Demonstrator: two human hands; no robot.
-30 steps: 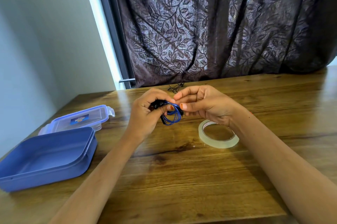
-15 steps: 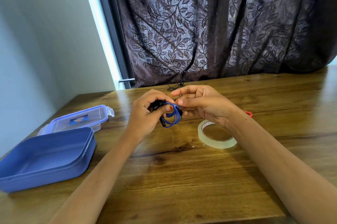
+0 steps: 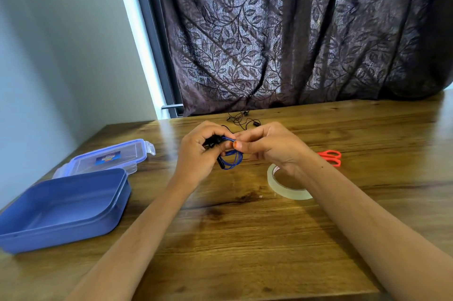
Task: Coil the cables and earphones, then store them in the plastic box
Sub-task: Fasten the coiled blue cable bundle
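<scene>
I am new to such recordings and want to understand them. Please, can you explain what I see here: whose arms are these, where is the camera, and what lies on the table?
There is no machine here: a person works with two bare hands. The camera sits on the person's head and looks forward and down, so both arms enter from the bottom edge. The left hand grips a coiled blue cable with black ends, and the fingers of the right hand pinch its top. On the wooden table lie an open blue plastic box with its clear lid behind it, a roll of clear tape, orange-handled scissors and, far back, loose black earphones.
</scene>
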